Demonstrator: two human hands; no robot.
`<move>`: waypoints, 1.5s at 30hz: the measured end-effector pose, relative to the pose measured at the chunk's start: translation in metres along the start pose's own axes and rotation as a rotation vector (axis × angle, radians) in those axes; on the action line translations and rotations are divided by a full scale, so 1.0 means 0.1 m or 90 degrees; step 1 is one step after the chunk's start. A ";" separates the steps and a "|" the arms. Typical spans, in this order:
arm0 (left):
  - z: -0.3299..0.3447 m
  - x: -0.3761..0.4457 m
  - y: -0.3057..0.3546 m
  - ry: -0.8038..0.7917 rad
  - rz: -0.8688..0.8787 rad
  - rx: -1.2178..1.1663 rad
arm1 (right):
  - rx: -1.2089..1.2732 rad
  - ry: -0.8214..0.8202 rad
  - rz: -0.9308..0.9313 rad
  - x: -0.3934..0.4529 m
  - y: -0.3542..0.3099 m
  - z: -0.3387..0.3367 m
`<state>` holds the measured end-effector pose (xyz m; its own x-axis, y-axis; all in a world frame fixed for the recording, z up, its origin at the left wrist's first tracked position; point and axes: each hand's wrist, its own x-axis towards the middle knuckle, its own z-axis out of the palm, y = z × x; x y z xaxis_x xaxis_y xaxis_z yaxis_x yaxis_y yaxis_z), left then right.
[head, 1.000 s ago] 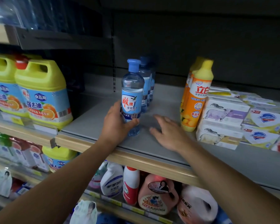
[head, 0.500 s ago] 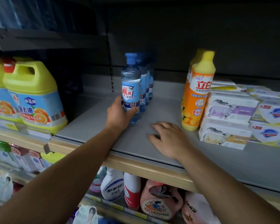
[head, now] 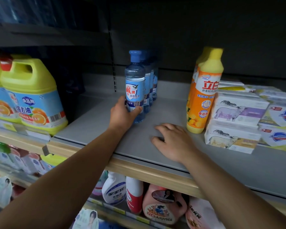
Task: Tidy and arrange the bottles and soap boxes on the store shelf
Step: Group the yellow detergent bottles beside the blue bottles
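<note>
- At the far left stand yellow detergent jugs (head: 31,95) with blue-and-orange labels; the leftmost one is cut off by the frame edge.
- The left hand (head: 122,113) grips the lower part of the front clear blue-capped bottle (head: 134,85), thumb curled across the front of its label and the fingers wrapped out of sight behind it.
- That bottle stands upright on the grey shelf (head: 163,109), at the head of a row of like bottles (head: 151,81) running back toward the rear wall; those behind are mostly hidden, so their number cannot be told.
- The right hand (head: 173,141) rests palm-down on the shelf, fingers loosely bent and spread, holding nothing; its fingertips lie near the base of the orange bottle but apart from it.
- The orange yellow-capped dish-soap bottle (head: 203,96) stands upright, with another like it largely hidden behind.
- Just beside it on the right are stacked white soap boxes (head: 236,123) printed with a sheep, then shield-logo soap packs (head: 279,126) cut off at the right edge.
- The lower shelf's spray bottles (head: 116,189) are partly blocked by the forearms.
</note>
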<state>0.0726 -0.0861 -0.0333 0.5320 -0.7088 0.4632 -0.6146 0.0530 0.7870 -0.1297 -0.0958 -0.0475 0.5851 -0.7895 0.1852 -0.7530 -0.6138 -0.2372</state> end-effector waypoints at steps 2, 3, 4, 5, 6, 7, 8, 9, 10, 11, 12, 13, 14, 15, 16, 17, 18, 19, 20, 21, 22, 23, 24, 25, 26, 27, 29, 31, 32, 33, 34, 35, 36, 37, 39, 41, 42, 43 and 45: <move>0.00 0.00 0.00 0.003 -0.003 -0.002 | -0.002 0.007 -0.001 0.00 0.00 0.00; 0.00 -0.01 0.00 0.003 -0.006 -0.003 | -0.001 0.011 -0.001 0.00 0.00 0.00; 0.00 -0.01 0.00 0.003 -0.008 -0.004 | 0.000 0.013 -0.002 0.00 0.00 0.00; 0.00 -0.01 0.01 0.003 -0.009 -0.004 | 0.000 0.014 -0.002 0.00 0.00 0.00; 0.00 -0.02 0.01 0.003 -0.009 -0.003 | -0.001 0.013 -0.002 -0.01 -0.01 0.00; -0.01 -0.02 0.01 0.001 -0.010 -0.001 | -0.003 0.012 -0.002 -0.01 -0.01 0.00; -0.01 -0.02 0.01 -0.002 -0.012 0.002 | -0.005 0.011 -0.003 -0.01 -0.01 0.00; -0.02 -0.03 0.01 -0.003 -0.012 0.008 | -0.005 0.011 -0.003 -0.01 -0.01 -0.01; -0.02 -0.04 0.01 -0.003 -0.011 0.014 | -0.005 0.011 -0.002 -0.01 -0.01 -0.01; -0.04 -0.06 0.02 -0.002 -0.009 0.022 | -0.002 0.013 0.000 -0.01 -0.01 -0.02; -0.06 -0.09 0.05 0.000 -0.007 0.034 | 0.002 0.016 0.003 -0.01 -0.01 -0.02; -0.09 -0.12 0.07 0.008 -0.006 0.049 | 0.004 0.019 0.004 -0.01 -0.02 -0.03; -0.13 -0.16 0.10 0.026 -0.001 0.066 | 0.006 0.021 0.004 -0.01 -0.03 -0.04; -0.17 -0.21 0.13 0.051 0.012 0.079 | 0.011 0.027 0.007 -0.02 -0.03 -0.06; -0.21 -0.26 0.17 0.076 0.029 0.085 | 0.023 0.038 0.011 -0.03 -0.03 -0.08; -0.24 -0.31 0.22 0.090 0.045 0.085 | 0.046 0.061 0.017 -0.04 -0.03 -0.11; -0.25 -0.37 0.27 0.083 0.056 0.083 | 0.082 0.097 0.024 -0.06 -0.03 -0.14; -0.26 -0.43 0.31 0.053 0.066 0.084 | 0.128 0.143 0.030 -0.09 -0.02 -0.18; -0.24 -0.50 0.35 0.002 0.075 0.091 | 0.173 0.199 0.032 -0.12 -0.02 -0.23; -0.21 -0.56 0.39 -0.058 0.087 0.108 | 0.207 0.261 0.029 -0.16 -0.02 -0.29; -0.17 -0.61 0.42 -0.116 0.103 0.135 | 0.228 0.322 0.024 -0.19 -0.01 -0.38; -0.13 -0.67 0.44 -0.168 0.120 0.167 | 0.240 0.377 0.018 -0.21 0.00 -0.47; -0.10 -0.71 0.45 -0.214 0.132 0.199 | 0.243 0.425 0.012 -0.22 0.02 -0.58; -0.07 -0.75 0.46 -0.252 0.142 0.233 | 0.237 0.465 0.013 -0.21 0.04 -0.70; -0.06 -0.77 0.46 -0.278 0.156 0.269 | 0.224 0.499 0.023 -0.20 0.08 -0.82; -0.05 -0.79 0.45 -0.295 0.174 0.303 | 0.205 0.527 0.042 -0.17 0.12 -0.94; -0.05 -0.81 0.44 -0.308 0.205 0.350 | 0.167 0.568 0.093 -0.10 0.21 -1.17; -0.05 -0.82 0.43 -0.299 0.232 0.367 | 0.157 0.567 0.148 -0.01 0.30 -1.34; -0.04 -0.83 0.42 -0.292 0.246 0.371 | 0.160 0.541 0.174 0.04 0.33 -1.41; -0.04 -0.83 0.41 -0.286 0.256 0.373 | 0.168 0.500 0.194 0.10 0.36 -1.46; -0.04 -0.83 0.40 -0.283 0.261 0.372 | 0.181 0.452 0.205 0.16 0.38 -1.49; -0.04 -0.83 0.40 -0.283 0.263 0.371 | 0.196 0.406 0.209 0.21 0.39 -1.50; -0.04 -0.83 0.39 -0.285 0.265 0.370 | 0.206 0.372 0.210 0.25 0.39 -1.49; -0.04 -0.82 0.39 -0.285 0.266 0.371 | 0.207 0.359 0.210 0.27 0.39 -1.47; -0.04 -0.83 0.40 -0.271 0.260 0.379 | 0.202 0.381 0.204 0.26 0.38 -1.43; -0.04 -0.83 0.42 -0.260 0.250 0.379 | 0.197 0.413 0.181 0.20 0.32 -1.39; -0.04 -0.82 0.42 -0.261 0.246 0.374 | 0.197 0.417 0.159 0.17 0.29 -1.38; -0.04 -0.81 0.42 -0.266 0.243 0.367 | 0.199 0.415 0.133 0.13 0.24 -1.37; -0.04 -0.80 0.42 -0.279 0.235 0.357 | 0.212 0.403 0.085 0.06 0.14 -1.36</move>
<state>0.0068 -0.0244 -0.0350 0.0317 -0.9322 0.3606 -0.9695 0.0591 0.2379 -0.1779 -0.1086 0.0799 0.1324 -0.7673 0.6275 -0.6147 -0.5602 -0.5553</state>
